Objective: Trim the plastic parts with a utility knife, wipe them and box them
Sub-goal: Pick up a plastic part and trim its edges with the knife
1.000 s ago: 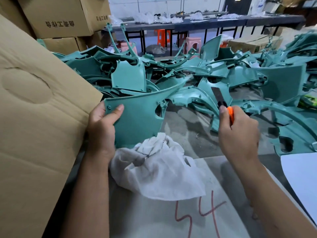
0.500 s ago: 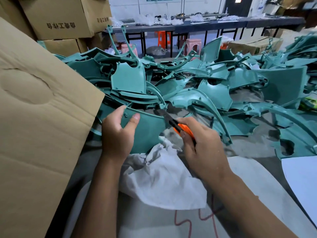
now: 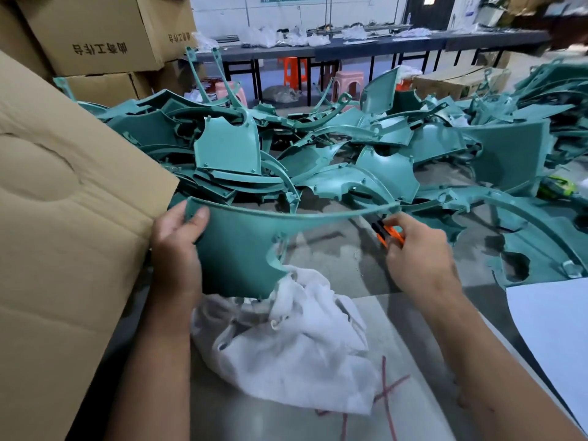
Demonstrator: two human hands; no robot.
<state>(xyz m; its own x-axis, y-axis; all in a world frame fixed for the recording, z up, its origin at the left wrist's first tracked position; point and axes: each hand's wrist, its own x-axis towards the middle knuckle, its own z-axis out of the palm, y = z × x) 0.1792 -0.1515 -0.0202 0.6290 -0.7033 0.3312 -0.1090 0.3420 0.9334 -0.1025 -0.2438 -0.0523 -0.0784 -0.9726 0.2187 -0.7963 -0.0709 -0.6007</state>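
My left hand grips the left corner of a teal plastic panel, thumb on its front face. The panel stands upright above a crumpled white cloth, and its long thin upper edge reaches right to the knife. My right hand holds an orange utility knife with its tip up against the right end of that edge; the blade itself is hidden behind the plastic. A big heap of teal plastic parts covers the table behind.
A large cardboard box flap rises at the left, close to my left arm. Stacked cartons stand behind it. A white sheet lies at the right edge. Red marks show on the grey table surface near me.
The panel has been turned so its long thin edge now runs across to the right. My right hand with the knife moved right to that edge's far end, and my left hand shifted its grip.
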